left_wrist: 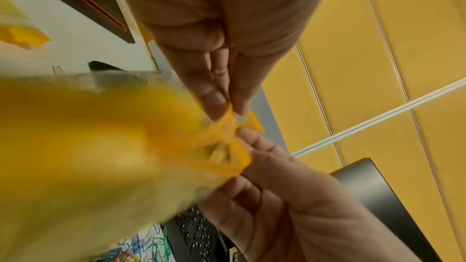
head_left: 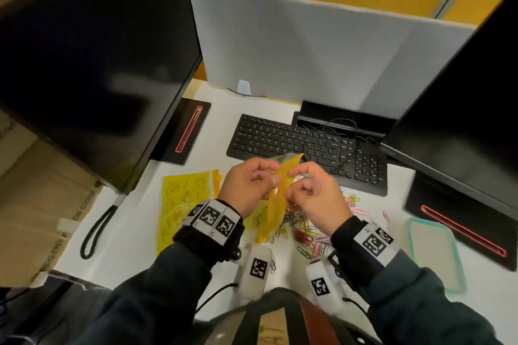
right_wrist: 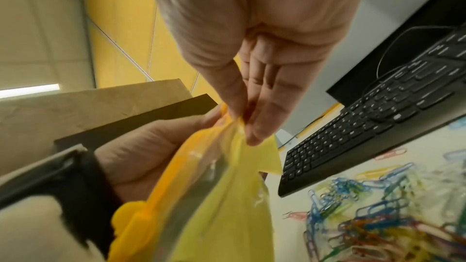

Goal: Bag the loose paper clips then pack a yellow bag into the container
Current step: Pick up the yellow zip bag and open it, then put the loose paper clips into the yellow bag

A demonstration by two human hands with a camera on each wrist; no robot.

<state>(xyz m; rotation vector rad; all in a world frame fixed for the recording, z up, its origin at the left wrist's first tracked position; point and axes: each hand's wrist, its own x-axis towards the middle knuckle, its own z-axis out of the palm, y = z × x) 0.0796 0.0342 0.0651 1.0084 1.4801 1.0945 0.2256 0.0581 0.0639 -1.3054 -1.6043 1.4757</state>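
Observation:
Both hands hold one yellow zip bag [head_left: 276,204] up over the desk, its body hanging down toward a pile of coloured paper clips [head_left: 311,228]. My left hand [head_left: 249,185] pinches the bag's top edge [left_wrist: 233,125] from the left. My right hand [head_left: 311,190] pinches the same edge [right_wrist: 239,128] from the right, thumb against fingers. The bag's orange zip strip [right_wrist: 161,192] shows in the right wrist view. More yellow bags [head_left: 182,199] lie flat on the desk at the left. A clear container with a teal rim [head_left: 433,252] sits at the right.
A black keyboard [head_left: 302,145] lies just beyond the hands, with cables over it. Dark monitors stand at left [head_left: 92,73] and right [head_left: 465,109], their bases on the white desk. A grey partition [head_left: 308,50] closes the back. Paper clips [right_wrist: 373,206] spread beneath the right hand.

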